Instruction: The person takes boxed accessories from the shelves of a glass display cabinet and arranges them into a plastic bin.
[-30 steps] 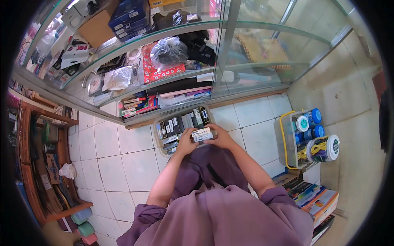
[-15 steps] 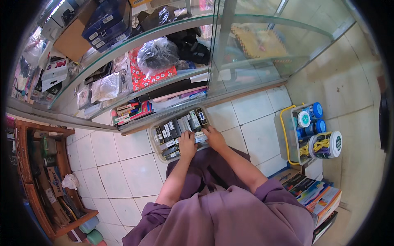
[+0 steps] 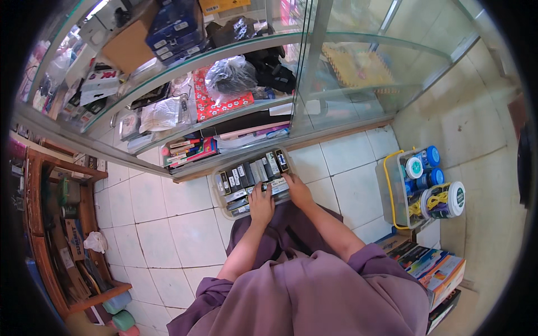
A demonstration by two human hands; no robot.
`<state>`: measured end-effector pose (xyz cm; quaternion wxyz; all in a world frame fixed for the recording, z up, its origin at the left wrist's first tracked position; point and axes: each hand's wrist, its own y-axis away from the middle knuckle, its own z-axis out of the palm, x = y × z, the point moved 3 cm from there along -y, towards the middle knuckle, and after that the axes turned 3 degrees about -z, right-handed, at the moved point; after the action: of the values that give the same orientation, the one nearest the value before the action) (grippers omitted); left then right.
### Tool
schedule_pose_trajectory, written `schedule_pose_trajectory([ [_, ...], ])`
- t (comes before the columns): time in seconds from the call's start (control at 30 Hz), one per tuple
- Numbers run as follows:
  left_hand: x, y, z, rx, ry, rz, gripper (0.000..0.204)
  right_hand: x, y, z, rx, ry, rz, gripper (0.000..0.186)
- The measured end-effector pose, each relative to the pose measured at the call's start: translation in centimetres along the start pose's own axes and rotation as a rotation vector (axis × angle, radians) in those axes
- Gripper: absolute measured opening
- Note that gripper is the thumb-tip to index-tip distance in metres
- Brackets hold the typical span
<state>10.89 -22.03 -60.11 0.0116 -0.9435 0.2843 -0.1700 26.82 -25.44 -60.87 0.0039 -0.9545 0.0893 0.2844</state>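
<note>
A clear plastic tub (image 3: 216,193) stands on the tiled floor in front of me, packed with several narrow small boxes (image 3: 245,174), mostly black, grey and white. Most stand side by side in a slanted row; others lie along the near side. My left hand (image 3: 261,207) rests over the near side, its fingers stretched and slightly apart on the boxes. At the tub's right end is my right hand (image 3: 298,191), fingers extended to the end of a pale box (image 3: 278,185). That box lies between my two hands. My palms hide part of the near rim.
A glass display cabinet (image 3: 224,134) stands just beyond the tub, with goods on its shelves. To the right is a clear bucket (image 3: 397,190) of blue-lidded jars, with stacked cartons (image 3: 445,274) nearer me. A wooden shelf unit (image 3: 36,224) stands at the left.
The view has shifted, so the cabinet and tub sit slightly further right. My left hand's fingers have spread more over the near boxes; my right hand stays at the tub's right end.
</note>
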Motion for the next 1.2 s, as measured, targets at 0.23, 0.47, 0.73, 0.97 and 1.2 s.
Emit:
schedule_pose_trajectory([
  [0.23, 1.2, 3.5, -3.4, 0.121, 0.05, -0.042, 0.061, -1.0, 4.1, -1.1, 0.151, -0.115, -0.058, 0.052],
  [0.47, 2.2, 7.4, -6.7, 0.234, 0.127, -0.07, 0.062, -5.3, 8.1, -2.8, 0.275, -0.18, -0.149, 0.053],
  [0.73, 3.7, 4.4, -16.0, 0.51, 0.245, 0.003, 0.059, -12.2, 5.9, -9.6, 0.5, -0.248, -0.379, 0.052],
  [0.97, 7.8, -4.1, -38.1, 0.891, 0.321, 0.364, 0.05, -24.4, 1.3, -27.3, 0.732, -0.37, -0.711, 0.044],
  [1.2, 11.0, -11.4, -53.9, 1.112, 0.303, 0.592, 0.031, -32.9, -4.2, -41.6, 0.897, -0.325, -0.94, 0.031],
])
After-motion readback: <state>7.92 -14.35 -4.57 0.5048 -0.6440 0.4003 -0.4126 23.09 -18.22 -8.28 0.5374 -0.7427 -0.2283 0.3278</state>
